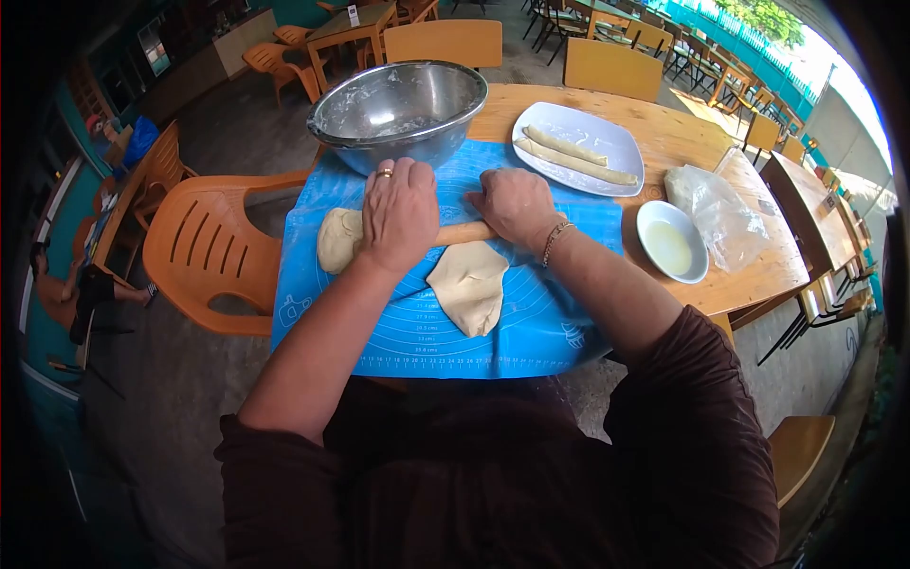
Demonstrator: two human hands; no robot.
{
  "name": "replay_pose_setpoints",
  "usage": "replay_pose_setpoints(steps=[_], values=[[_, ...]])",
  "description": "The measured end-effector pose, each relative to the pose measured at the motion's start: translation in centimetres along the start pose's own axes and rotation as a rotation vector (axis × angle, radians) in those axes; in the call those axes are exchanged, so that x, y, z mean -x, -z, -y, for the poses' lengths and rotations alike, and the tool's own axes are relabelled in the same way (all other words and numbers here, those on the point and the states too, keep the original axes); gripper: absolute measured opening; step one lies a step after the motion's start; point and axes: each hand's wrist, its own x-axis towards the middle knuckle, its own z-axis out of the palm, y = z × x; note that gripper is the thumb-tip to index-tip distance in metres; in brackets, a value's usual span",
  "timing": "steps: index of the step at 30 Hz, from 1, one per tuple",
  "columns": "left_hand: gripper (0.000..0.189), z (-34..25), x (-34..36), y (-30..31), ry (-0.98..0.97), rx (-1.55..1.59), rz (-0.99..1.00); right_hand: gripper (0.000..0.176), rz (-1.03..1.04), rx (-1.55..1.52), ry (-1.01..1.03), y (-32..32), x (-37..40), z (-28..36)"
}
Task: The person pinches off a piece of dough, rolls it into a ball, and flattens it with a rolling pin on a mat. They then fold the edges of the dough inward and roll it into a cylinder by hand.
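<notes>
Dough sheet (467, 289), ctr of frame, prob. being rolled; L hand (401, 216) & R hand (519, 207) curled shut over 1 rolling pin (463, 233); next stroke needs even pressure.

Both ends of the rolling pin (463, 233) hidden.

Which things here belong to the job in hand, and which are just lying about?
Seemingly part of it:
rolling pin, under the left hand and right hand
flattened dough
dough ball
blue mat
steel bowl
white plate with dough strips
small bowl of pale liquid
plastic bag

Apparently just lying about:
orange chair
wooden chair behind the table
</notes>
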Motion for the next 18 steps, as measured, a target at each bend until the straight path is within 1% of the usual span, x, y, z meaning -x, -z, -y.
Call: replay_pose_setpoints(steps=[1,2,3,4,5,6,7,8,9,10,11,12,13,14,15,16,17,18], values=[[0.011,-0.6,0.4,0.6,-0.165,-0.023,-0.183,0.038,0.015,0.025,-0.013,0.2,-0.2,0.0],[0.011,-1.3,1.2,1.1,-0.165,-0.025,-0.182,0.038,0.033,0.049,-0.023,0.4,-0.3,0.1],[0.013,-2.0,2.0,1.7,-0.275,0.07,-0.199,0.038,0.032,0.045,-0.022,1.0,-0.3,0.4],[0.015,-2.5,2.9,2.3,-0.384,0.163,-0.214,0.039,0.117,0.023,-0.067,1.9,-0.3,0.8],[0.015,-2.6,3.9,3.1,-0.382,0.158,-0.214,0.04,0.204,0.002,-0.11,2.8,-0.3,1.2],[0.016,-2.5,4.9,3.9,-0.414,0.196,-0.091,0.04,0.205,0.002,-0.108,3.4,0.3,1.2],[0.017,-2.4,5.7,4.4,-0.445,0.236,0.032,0.036,0.215,-0.101,0.032,4.1,1.4,0.9],[0.017,-2.2,6.3,4.4,-0.44,0.239,0.032,0.033,0.228,-0.205,0.172,4.3,2.5,0.5],[0.02,-2.2,6.8,4.5,-0.363,0.213,0.041,0.033,0.233,-0.206,0.17,4.2,3.3,0.1],[0.023,-2.2,7.1,4.5,-0.293,0.187,0.051,0.03,0.262,-0.179,0.248,4.0,4.1,-0.3],[0.023,-2.3,7.4,4.4,-0.297,0.189,0.053,0.029,0.288,-0.151,0.326,4.0,4.7,-0.8],[0.027,-2.3,7.7,4.2,-0.234,0.213,0.035,0.029,0.284,-0.149,0.326,4.0,4.8,-1.3],[0.032,-2.3,7.8,4.1,-0.17,0.236,0.015,0.029,0.309,-0.168,0.284,3.9,4.9,-1.7],[0.032,-2.2,8.0,4.2,-0.172,0.235,0.011,0.032,0.334,-0.185,0.24,4.0,5.0,-2.1],[0.036,-2.2,8.2,4.2,-0.173,0.241,0.061,0.032,0.334,-0.184,0.24,4.4,5.2,-2.3],[0.04,-2.1,8.4,4.2,-0.172,0.247,0.115,0.032,0.351,-0.262,0.232,5.0,5.5,-2.5],[0.04,-2.0,8.4,4.3,-0.172,0.248,0.119,0.032,0.369,-0.342,0.222,5.6,5.7,-2.6],[0.042,-2.0,8.3,4.5,-0.181,0.255,0.154,0.032,0.372,-0.346,0.218,6.3,5.9,-2.5]])
